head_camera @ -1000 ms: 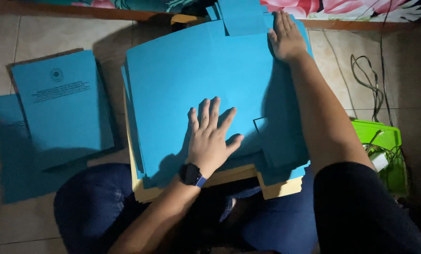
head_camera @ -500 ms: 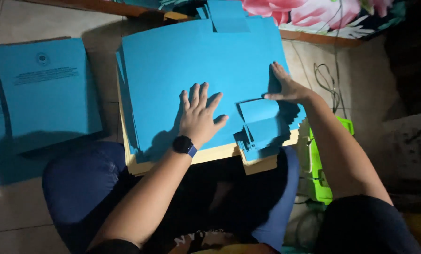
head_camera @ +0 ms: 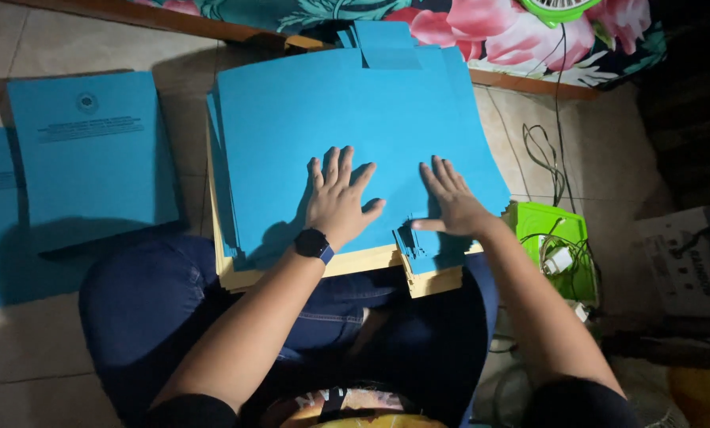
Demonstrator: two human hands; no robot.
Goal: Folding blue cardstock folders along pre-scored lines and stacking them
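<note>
- Left hand (head_camera: 337,198): flat, fingers spread wide, palm down on the top blue sheet (head_camera: 347,135); gripping nothing; black watch (head_camera: 314,243) on the wrist.
- Right hand (head_camera: 452,203): flat too, fingers apart, pressing the sheet's right part, thumb pointing left toward the folded edge near the lower right corner.
- Blue sheet: topmost on a stack (head_camera: 228,206) of like sheets over tan board (head_camera: 355,265), across the lap in jeans (head_camera: 157,301).
- Left on the floor: printed blue folders (head_camera: 89,154), well apart from the hands.
- Right: green box (head_camera: 551,238) with white charger (head_camera: 559,260) and cables; cardboard box (head_camera: 692,261) farther right.
- Top: floral cloth (head_camera: 466,24) behind the stack.
</note>
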